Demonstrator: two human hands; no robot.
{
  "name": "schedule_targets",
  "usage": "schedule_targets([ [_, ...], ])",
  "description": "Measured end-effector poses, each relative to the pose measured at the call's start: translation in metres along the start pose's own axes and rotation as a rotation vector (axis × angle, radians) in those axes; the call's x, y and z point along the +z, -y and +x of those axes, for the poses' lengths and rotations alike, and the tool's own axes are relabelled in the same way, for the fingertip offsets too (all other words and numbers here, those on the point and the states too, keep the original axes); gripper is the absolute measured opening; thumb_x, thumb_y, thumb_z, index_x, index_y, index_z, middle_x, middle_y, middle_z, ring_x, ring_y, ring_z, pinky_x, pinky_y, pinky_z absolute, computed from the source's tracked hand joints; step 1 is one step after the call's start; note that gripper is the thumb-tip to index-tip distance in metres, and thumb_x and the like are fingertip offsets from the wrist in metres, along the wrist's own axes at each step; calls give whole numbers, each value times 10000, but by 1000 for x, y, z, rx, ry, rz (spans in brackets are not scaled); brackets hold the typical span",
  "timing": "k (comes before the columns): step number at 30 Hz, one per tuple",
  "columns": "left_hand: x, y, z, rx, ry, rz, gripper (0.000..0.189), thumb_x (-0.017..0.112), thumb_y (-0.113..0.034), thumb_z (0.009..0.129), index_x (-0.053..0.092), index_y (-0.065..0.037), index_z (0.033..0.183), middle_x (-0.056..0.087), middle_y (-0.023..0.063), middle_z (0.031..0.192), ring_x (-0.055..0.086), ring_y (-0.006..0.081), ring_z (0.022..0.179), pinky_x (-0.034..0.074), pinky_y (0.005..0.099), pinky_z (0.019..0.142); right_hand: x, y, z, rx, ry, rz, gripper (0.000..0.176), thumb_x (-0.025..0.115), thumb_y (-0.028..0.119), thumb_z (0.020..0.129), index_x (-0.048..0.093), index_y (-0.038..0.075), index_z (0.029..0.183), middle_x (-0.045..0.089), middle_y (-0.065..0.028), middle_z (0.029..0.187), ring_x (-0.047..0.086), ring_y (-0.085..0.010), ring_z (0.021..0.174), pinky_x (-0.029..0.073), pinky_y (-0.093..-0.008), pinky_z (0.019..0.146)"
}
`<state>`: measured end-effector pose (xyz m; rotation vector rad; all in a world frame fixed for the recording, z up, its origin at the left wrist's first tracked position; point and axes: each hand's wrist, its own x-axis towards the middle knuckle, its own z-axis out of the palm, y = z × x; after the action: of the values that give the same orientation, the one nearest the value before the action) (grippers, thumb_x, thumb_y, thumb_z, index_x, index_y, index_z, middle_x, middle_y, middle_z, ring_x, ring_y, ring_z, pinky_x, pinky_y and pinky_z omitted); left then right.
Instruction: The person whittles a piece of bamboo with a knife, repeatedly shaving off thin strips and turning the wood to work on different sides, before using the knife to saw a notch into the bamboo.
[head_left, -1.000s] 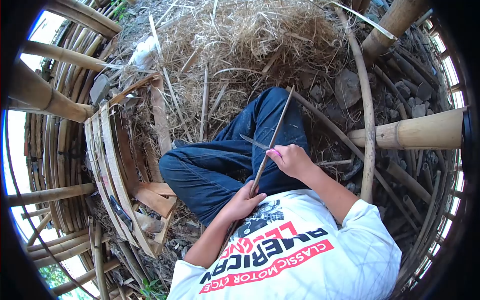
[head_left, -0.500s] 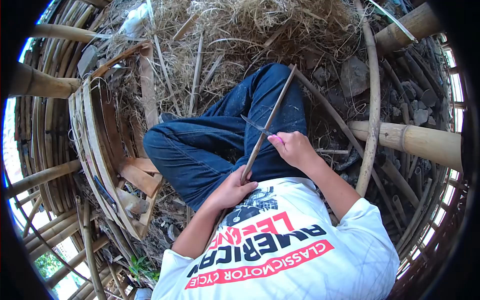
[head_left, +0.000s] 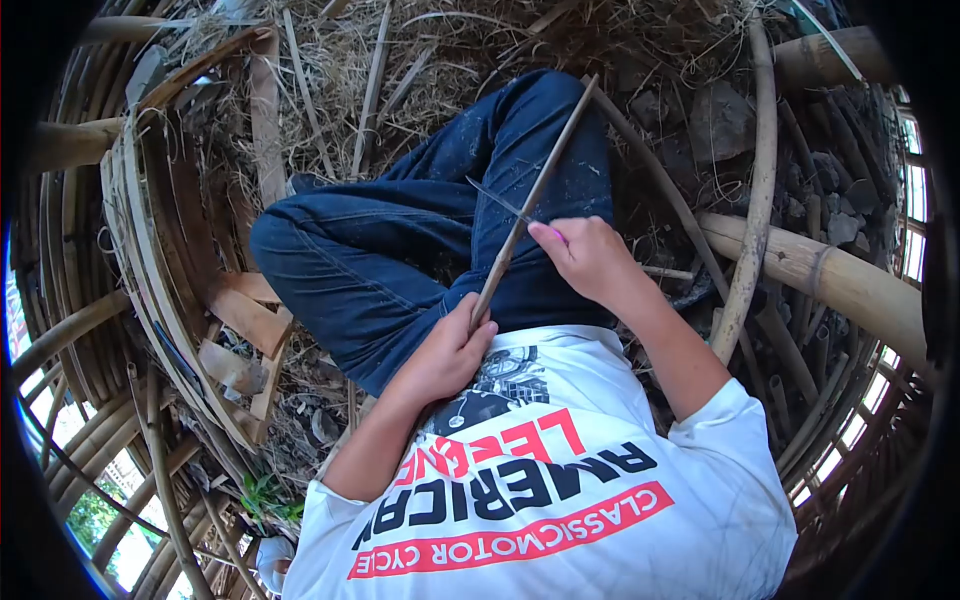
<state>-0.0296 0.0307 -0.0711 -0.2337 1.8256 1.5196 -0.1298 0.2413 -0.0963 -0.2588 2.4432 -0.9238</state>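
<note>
My left hand [head_left: 447,348] is closed round the near end of a thin bamboo strip [head_left: 541,183], close to my shirt. The strip slants up and away across my lap, its far end by my knee. In my right hand [head_left: 588,258] is a knife [head_left: 497,199] with a pink handle, mostly hidden by my fingers. The blade points up and left and crosses the strip, seemingly touching it. My legs in dark blue jeans [head_left: 360,255] are folded beneath the strip.
At left a bundle of bent bamboo strips [head_left: 160,290] stands beside short wood pieces [head_left: 250,318]. Dry shavings [head_left: 450,60] cover the ground ahead. To the right are a thick bamboo pole [head_left: 830,275], a thinner upright pole [head_left: 758,180] and stones [head_left: 722,122].
The view has shifted, so the surroundings sit slightly differently. Both hands keep their holds, and the knife has slid slightly along the strip toward my left hand.
</note>
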Motion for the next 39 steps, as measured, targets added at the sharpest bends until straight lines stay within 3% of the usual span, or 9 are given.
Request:
schedule_targets([
  [9, -4, -8, -2, -132, 26, -85, 110, 512, -133, 950, 454, -44, 925, 417, -2, 736, 396, 91, 684, 363, 256, 617, -1, -1, -8, 25, 40, 37, 518, 476, 445, 954, 666, 9, 747, 634, -236, 709, 625, -423, 698, 508, -471, 628],
  [14, 1, -11, 2, -35, -13, 31, 132, 507, -148, 957, 458, -25, 945, 426, 47, 727, 425, 138, 710, 387, 290, 660, 5, 0, 6, 14, 8, 14, 518, 474, 442, 956, 663, 12, 737, 629, -234, 691, 625, -418, 678, 509, -465, 612],
  [16, -2, -2, 3, -147, 26, -80, 117, 502, -142, 964, 464, -32, 952, 433, 12, 742, 412, 89, 677, 368, 254, 612, 7, 9, 16, -21, -7, -25, 515, 477, 443, 954, 663, 18, 730, 627, -226, 677, 623, -415, 654, 509, -463, 597],
  [19, -3, -2, 1, -164, 16, -150, 111, 494, -143, 969, 464, -37, 954, 431, -3, 742, 404, 68, 667, 357, 241, 594, 6, 6, 9, -28, -15, -17, 502, 494, 439, 947, 657, 24, 717, 620, -225, 659, 623, -416, 646, 511, -459, 583],
  [24, -2, -8, 0, -38, 20, 18, 114, 481, -143, 974, 464, -30, 974, 414, -3, 727, 413, 79, 669, 363, 246, 600, 2, -4, -6, 12, 0, -38, 488, 508, 434, 942, 658, 27, 719, 613, -227, 648, 623, -418, 650, 511, -457, 576],
  [28, 1, -3, 3, -43, -1, -11, 114, 480, -146, 975, 470, -33, 987, 401, -11, 723, 397, 73, 659, 352, 240, 591, 8, 2, 12, -39, -31, -57, 491, 513, 452, 935, 668, 30, 737, 617, -222, 649, 622, -414, 645, 511, -458, 573],
  [31, -1, 0, 3, -157, 15, -174, 98, 481, -146, 975, 474, -49, 982, 387, -29, 720, 352, 53, 639, 322, 225, 566, 6, 4, 14, -59, -31, -35, 496, 514, 457, 933, 667, 28, 736, 618, -219, 646, 623, -408, 640, 511, -453, 571],
  [39, 0, -15, 1, -82, 2, 8, 107, 453, -137, 981, 462, -35, 948, 399, -2, 726, 382, 93, 674, 356, 255, 617, 1, -7, 5, -25, 15, -59, 513, 507, 455, 939, 665, 21, 718, 621, -213, 640, 632, -390, 626, 513, -436, 568],
])
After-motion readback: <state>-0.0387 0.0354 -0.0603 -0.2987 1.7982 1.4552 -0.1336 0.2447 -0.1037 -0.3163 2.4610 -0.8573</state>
